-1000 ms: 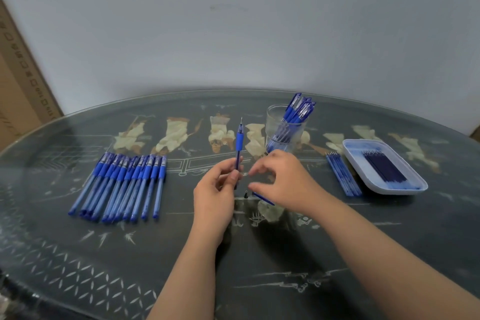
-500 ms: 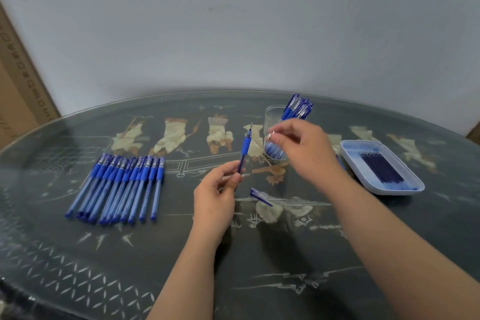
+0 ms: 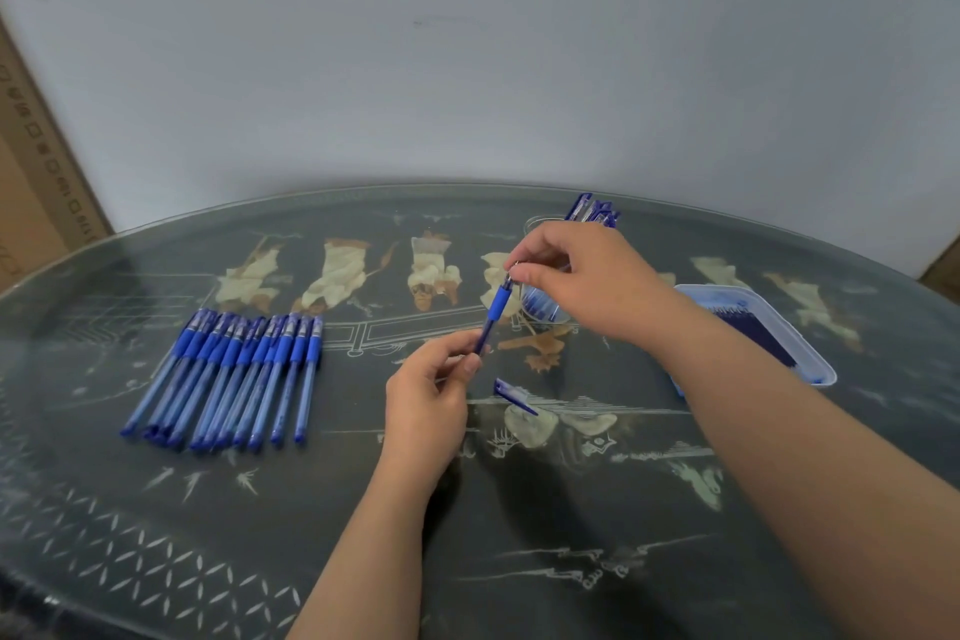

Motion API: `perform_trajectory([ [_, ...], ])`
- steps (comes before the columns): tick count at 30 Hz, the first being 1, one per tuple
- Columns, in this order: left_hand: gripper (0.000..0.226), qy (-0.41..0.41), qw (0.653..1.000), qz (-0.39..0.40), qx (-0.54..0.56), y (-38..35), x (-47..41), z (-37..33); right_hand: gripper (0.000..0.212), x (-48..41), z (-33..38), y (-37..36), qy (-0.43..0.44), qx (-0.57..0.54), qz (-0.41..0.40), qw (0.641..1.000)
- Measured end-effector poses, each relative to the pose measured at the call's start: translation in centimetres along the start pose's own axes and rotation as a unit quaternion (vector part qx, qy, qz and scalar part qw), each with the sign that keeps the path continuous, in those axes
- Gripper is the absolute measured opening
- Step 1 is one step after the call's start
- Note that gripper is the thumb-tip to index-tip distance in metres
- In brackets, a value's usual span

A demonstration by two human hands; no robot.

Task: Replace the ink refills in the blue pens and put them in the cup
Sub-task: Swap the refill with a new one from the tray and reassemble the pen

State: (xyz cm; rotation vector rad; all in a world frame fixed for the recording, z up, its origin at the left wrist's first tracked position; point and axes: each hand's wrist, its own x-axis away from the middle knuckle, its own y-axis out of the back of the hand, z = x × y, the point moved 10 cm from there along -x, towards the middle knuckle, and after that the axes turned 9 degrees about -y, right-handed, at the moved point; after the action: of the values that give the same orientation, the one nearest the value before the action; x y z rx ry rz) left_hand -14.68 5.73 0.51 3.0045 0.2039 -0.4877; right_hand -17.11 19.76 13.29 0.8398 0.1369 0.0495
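Left hand (image 3: 428,398) grips the blue pen (image 3: 497,308) low, right hand (image 3: 584,276) pinches its tip, screening the cup (image 3: 532,224); a cap (image 3: 511,392) lies on the bench (image 3: 519,535).

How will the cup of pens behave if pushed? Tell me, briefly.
The cup is clear, perhaps glass, so possibly fragile; it would likely slide easily on the glossy table. The pens in it lean out to one side above the rim, so a high push might tip it.
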Motion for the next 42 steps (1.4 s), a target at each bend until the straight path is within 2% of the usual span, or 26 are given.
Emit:
perform_trajectory([
  [3, 0.043, 0.001, 1.000, 0.003, -0.001, 0.0, -0.1, 0.2, 0.005, 0.1, -0.3, -0.2, -0.012, 0.006, -0.009, 1.000],
  [6, 0.043, 0.000, 1.000, 0.001, 0.011, 0.0, 0.0, 0.1, 0.020, 0.2, -0.7, -0.4, -0.016, -0.012, -0.023, 1.000],
  [9, 0.043, -0.003, 1.000, 0.002, 0.014, 0.0, -0.1, 0.2, 0.026, 0.4, -1.0, -0.4, -0.023, -0.065, -0.025, 0.997],
  [12, 0.041, -0.010, 1.000, 0.005, 0.012, -0.1, -0.1, 0.2, 0.021, 0.2, -1.6, -0.4, -0.027, -0.122, -0.012, 0.992],
  [15, 0.040, -0.014, 1.000, 0.007, 0.012, -0.2, -0.2, 0.3, 0.004, 0.2, -2.0, -0.6, -0.038, -0.129, -0.026, 0.991],
  [18, 0.041, -0.017, 1.000, 0.009, 0.016, -0.2, -0.2, 0.3, 0.025, 0.2, -2.4, -0.6, -0.052, -0.102, -0.048, 0.992],
  [23, 0.042, -0.016, 1.000, 0.013, 0.020, -0.5, -0.3, 0.6, 0.010, 0.4, -2.2, -1.0, -0.044, -0.148, -0.026, 0.988],
  [25, 0.042, -0.017, 0.999, 0.017, 0.022, -0.6, -0.3, 0.7, 0.023, 0.5, -2.4, -0.6, -0.055, -0.121, -0.062, 0.989],
  [27, 0.041, -0.017, 0.999, 0.018, 0.027, -0.6, -0.3, 0.8, 0.029, 0.6, -2.3, -0.7, -0.060, -0.106, -0.063, 0.991],
  [31, 0.037, -0.016, 0.999, 0.025, 0.029, -0.7, -0.2, 0.7, 0.010, 0.5, -2.2, -1.1, -0.057, -0.174, -0.028, 0.983],
  [32, 0.038, -0.017, 0.999, 0.025, 0.027, -0.7, -0.3, 0.7, 0.010, 0.4, -2.2, -1.0, -0.058, -0.168, -0.042, 0.983],
  [34, 0.037, -0.019, 0.999, 0.024, 0.026, -0.6, -0.3, 0.7, 0.023, 0.5, -2.4, -0.9, -0.068, -0.156, -0.071, 0.983],
  [36, 0.034, -0.016, 0.999, 0.020, 0.034, -0.6, -0.2, 0.7, 0.028, 0.6, -2.4, -1.1, -0.071, -0.170, -0.066, 0.981],
  [39, 0.034, -0.013, 0.999, 0.019, 0.039, -0.6, -0.2, 0.6, 0.014, 0.6, -2.2, -1.7, -0.063, -0.211, -0.023, 0.975],
  [42, 0.036, -0.018, 0.999, 0.021, 0.034, -0.6, -0.3, 0.5, 0.010, 0.6, -2.5, -1.4, -0.064, -0.196, -0.053, 0.977],
])
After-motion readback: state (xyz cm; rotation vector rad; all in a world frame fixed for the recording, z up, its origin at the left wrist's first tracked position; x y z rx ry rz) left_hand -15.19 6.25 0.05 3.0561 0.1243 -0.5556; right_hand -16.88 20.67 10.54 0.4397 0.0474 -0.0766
